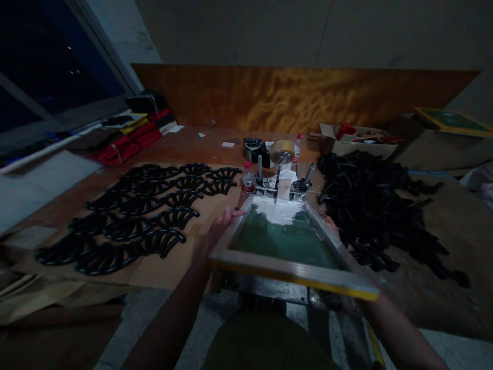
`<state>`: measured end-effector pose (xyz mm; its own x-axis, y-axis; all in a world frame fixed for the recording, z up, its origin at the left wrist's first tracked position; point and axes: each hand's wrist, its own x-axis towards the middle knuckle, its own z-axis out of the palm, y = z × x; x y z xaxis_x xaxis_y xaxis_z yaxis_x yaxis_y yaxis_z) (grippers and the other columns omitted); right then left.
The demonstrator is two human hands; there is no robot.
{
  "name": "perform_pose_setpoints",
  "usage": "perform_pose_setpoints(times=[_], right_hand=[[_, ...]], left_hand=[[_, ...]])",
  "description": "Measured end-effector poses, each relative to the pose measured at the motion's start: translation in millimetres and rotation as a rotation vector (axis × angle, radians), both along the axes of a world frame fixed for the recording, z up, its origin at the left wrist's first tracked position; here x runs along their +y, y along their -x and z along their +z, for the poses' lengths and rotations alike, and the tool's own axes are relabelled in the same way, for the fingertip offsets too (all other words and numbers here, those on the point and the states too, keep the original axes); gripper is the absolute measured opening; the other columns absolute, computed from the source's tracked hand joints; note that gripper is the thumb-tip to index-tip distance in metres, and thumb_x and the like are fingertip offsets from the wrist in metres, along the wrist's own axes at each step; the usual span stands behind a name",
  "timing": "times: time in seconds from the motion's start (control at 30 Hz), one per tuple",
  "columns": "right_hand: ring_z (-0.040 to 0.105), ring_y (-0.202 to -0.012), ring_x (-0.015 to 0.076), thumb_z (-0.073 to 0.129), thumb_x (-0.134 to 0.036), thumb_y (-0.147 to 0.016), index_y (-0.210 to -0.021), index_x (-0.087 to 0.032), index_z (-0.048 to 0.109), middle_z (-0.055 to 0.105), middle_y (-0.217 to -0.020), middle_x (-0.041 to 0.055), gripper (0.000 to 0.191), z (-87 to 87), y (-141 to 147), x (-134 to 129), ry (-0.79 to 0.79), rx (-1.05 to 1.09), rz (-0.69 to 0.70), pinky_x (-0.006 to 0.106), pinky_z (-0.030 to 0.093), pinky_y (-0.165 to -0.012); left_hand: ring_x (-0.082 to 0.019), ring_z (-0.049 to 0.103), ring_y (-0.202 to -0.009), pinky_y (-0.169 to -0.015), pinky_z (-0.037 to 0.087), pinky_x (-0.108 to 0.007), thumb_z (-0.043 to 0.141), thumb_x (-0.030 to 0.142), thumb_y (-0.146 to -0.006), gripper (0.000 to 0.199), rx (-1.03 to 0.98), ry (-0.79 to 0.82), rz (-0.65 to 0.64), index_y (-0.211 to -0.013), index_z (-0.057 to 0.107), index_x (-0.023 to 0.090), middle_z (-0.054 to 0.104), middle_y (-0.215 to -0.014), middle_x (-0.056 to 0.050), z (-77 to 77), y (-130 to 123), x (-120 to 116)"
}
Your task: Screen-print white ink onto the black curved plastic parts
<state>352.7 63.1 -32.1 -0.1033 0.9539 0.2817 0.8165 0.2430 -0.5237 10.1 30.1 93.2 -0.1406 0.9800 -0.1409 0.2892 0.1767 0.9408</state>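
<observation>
A screen printing frame (283, 268) is tilted in front of me, its near rail raised, with yellow along its lower edge. Its green mesh (283, 241) carries white ink (279, 209) at the far end. On the frame's left rail is my left hand (223, 223), closed at its side with one finger stretched along it. Along the right rail is my right hand (331, 226), partly hidden behind the wood. A hinge clamp (296, 192) holds the far end of the frame. Beneath the frame a metal base (269, 289) shows.
Curved black ribbed pieces (134, 205) lie in rows on cardboard at left. More black pieces (370, 205) are heaped at right. Behind the clamp stand a red-capped bottle (249, 180), a dark tub (253, 149) and a tape roll (283, 151). An open box (360, 149) sits at back right.
</observation>
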Motion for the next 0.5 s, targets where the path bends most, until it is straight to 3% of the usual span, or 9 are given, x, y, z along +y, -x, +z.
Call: perform_pose_setpoints(times=[0.03, 0.1, 0.17, 0.23, 0.37, 0.5], right_hand=[[0.069, -0.089, 0.0199, 0.041, -0.029, -0.095, -0.105, -0.005, 0.072, 0.075, -0.097, 0.0114, 0.04, 5.6, -11, 8, -0.04, 0.0, -0.058, 0.03, 0.055, -0.082], [0.064, -0.108, 0.0247, 0.05, -0.027, -0.091, -0.119, -0.005, 0.067, 0.07, -0.117, 0.0166, 0.039, 19.2, -14, 27, -0.131, -0.004, -0.106, 0.037, 0.051, -0.096], [0.051, -0.128, 0.0287, 0.059, -0.024, -0.086, -0.135, -0.008, 0.056, 0.055, -0.14, 0.0185, 0.051, 33.8, 4, 45, -0.183, -0.033, -0.01, 0.043, 0.042, -0.107], [0.044, -0.133, 0.0296, 0.061, -0.018, -0.084, -0.14, -0.011, 0.05, 0.048, -0.146, 0.018, 0.057, 46.6, 34, 60, -0.146, -0.102, 0.159, 0.044, 0.039, -0.109], [0.056, -0.111, 0.0264, 0.053, -0.009, -0.086, -0.116, -0.012, 0.063, 0.064, -0.117, 0.0162, 0.032, 57.0, 80, 72, 0.092, -0.295, 0.257, 0.035, 0.045, -0.095], [0.06, -0.095, 0.0241, 0.048, -0.01, -0.089, -0.101, -0.012, 0.066, 0.067, -0.104, 0.0156, 0.021, 44.3, 91, 53, 0.232, -0.423, 0.241, 0.03, 0.045, -0.082]], left_hand=[[-0.028, 0.066, -0.106, -0.1, 0.048, -0.041, 0.043, 0.061, -0.09, 0.052, 0.045, 0.052, -0.022, -0.095, 0.077, 0.022, 0.076, -0.101, -0.008, -11.8, 5, -10], [-0.029, 0.061, -0.12, -0.108, 0.043, -0.044, 0.05, 0.054, -0.088, 0.043, 0.065, 0.125, -0.056, -0.109, 0.074, 0.026, 0.073, -0.118, -0.005, -35.0, 11, -28], [-0.029, 0.057, -0.126, -0.111, 0.04, -0.046, 0.056, 0.049, -0.086, 0.045, 0.027, 0.152, -0.066, -0.122, 0.068, 0.025, 0.068, -0.129, -0.005, -56.0, 11, -40], [-0.029, 0.056, -0.129, -0.114, 0.038, -0.046, 0.059, 0.045, -0.085, 0.05, -0.013, 0.143, -0.058, -0.13, 0.063, 0.024, 0.064, -0.136, -0.007, -73.6, 7, -45], [-0.028, 0.054, -0.131, -0.115, 0.037, -0.045, 0.059, 0.044, -0.084, 0.059, -0.066, 0.167, -0.044, -0.138, 0.055, 0.02, 0.057, -0.144, -0.01, -96.6, 3, -43], [-0.029, 0.053, -0.132, -0.115, 0.037, -0.045, 0.059, 0.046, -0.084, 0.057, -0.063, 0.175, -0.057, -0.134, 0.058, 0.019, 0.056, -0.144, -0.011, -102.2, 5, -43]])
